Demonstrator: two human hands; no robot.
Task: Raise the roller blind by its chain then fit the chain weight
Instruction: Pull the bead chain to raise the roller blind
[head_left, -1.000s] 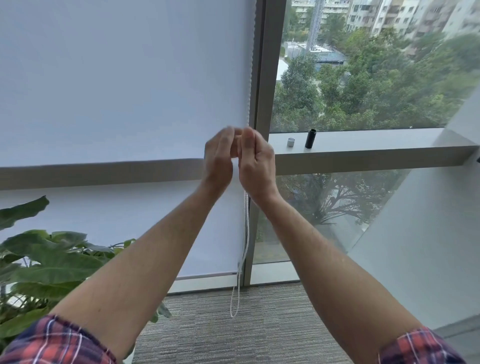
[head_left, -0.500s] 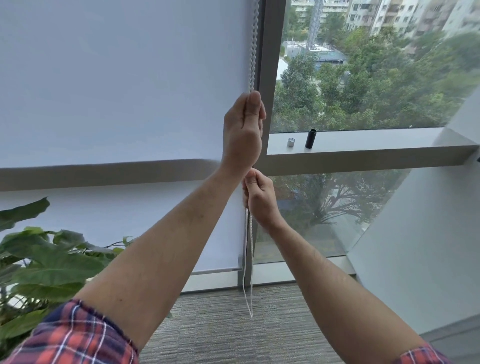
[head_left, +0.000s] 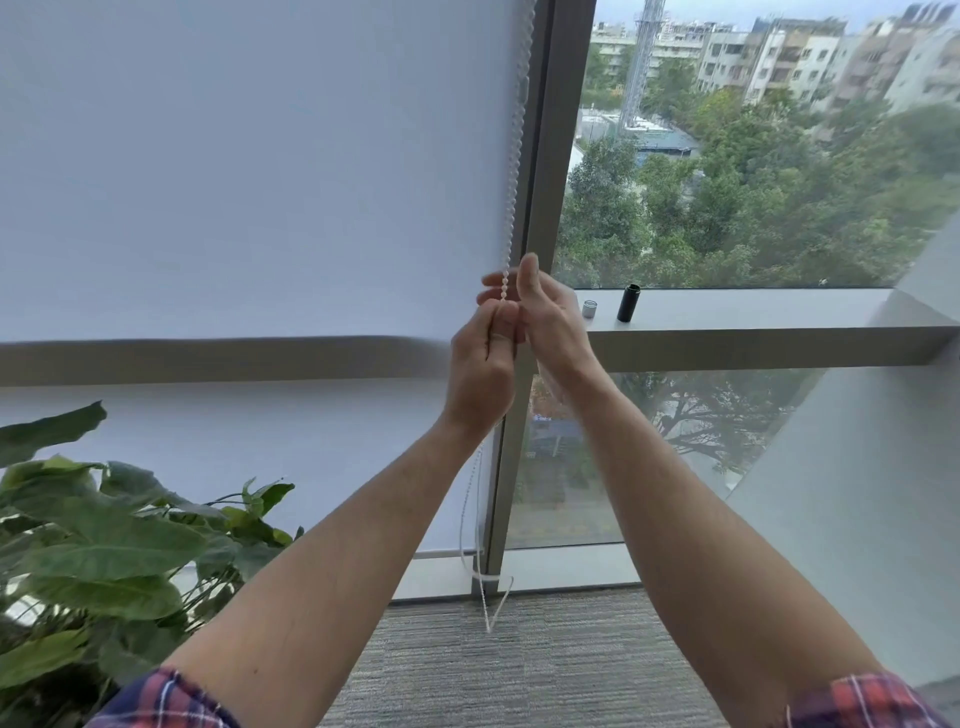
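The white roller blind covers the left window pane, and its bottom bar sits low near the floor. Its white bead chain runs down the blind's right edge, and the loop hangs to the carpet. My left hand grips the chain at sill height. Just right of it and slightly higher, my right hand has its thumb up and fingers stretched out, with the chain running between them. On the window ledge to the right stand a black cylindrical chain weight and a small silver cap.
A large leafy plant fills the lower left corner. The grey window mullion stands right behind the chain. A slanted white wall closes the right side. Grey carpet lies below.
My left hand has pulled down from above sill height with the chain in it. My right hand has let go lower down and risen beside the left hand.
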